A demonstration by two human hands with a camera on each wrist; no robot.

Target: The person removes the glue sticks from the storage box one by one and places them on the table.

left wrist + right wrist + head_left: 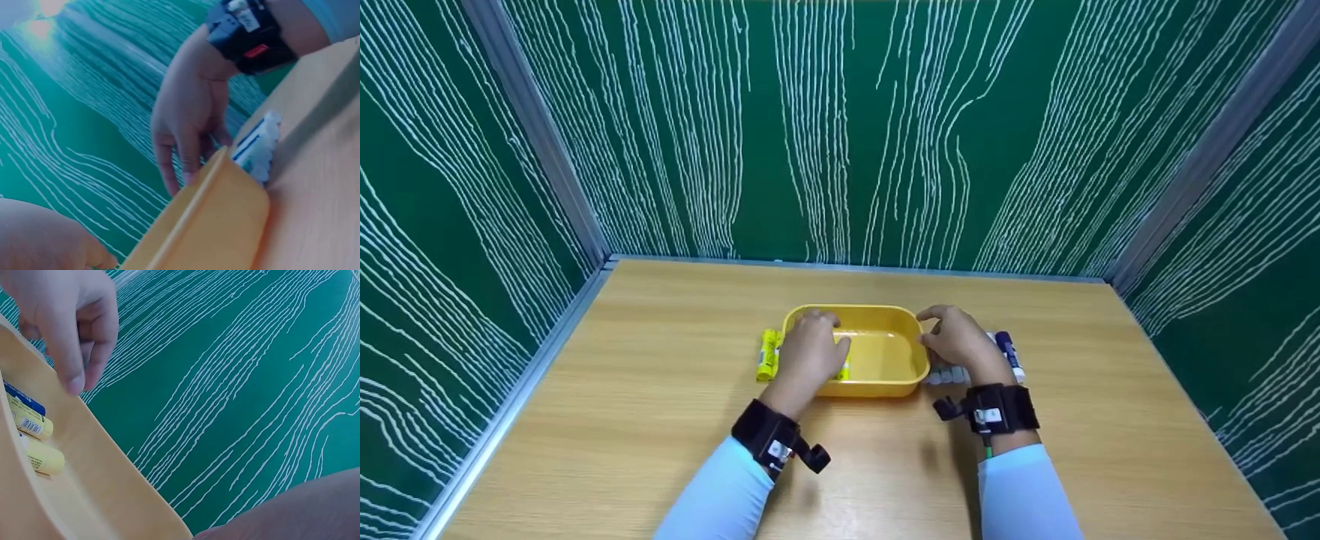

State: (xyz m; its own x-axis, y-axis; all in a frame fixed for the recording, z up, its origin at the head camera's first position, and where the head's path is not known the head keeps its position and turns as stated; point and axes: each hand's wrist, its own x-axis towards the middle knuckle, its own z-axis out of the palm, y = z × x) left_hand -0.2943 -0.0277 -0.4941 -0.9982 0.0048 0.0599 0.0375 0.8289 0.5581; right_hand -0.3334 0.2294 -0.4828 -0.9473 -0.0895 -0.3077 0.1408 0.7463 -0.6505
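My left hand point(811, 349) is over the left part of a yellow plastic tray point(877, 391), its fingers loosely bent and pointing down. In the right wrist view, that left hand point(73, 329) has nothing between its thumb and fingers. Inside the tray lie yellow marker-like tubes point(45, 458) and a blue one point(25, 398). My right hand point(960, 341) hangs at the tray's right rim with relaxed fingers. In the left wrist view, the right hand's point(194, 112) fingertips are close to the rim; whether they touch it I cannot tell.
Left of the tray are yellow tubes point(766, 355) on the wooden table point(660, 375). Several white tubes with grey ends point(949, 375) and a dark blue-capped one point(1009, 354) lie to the right, partly behind my right hand. Green, white-streaked panels point(757, 187) enclose the table's back and sides.
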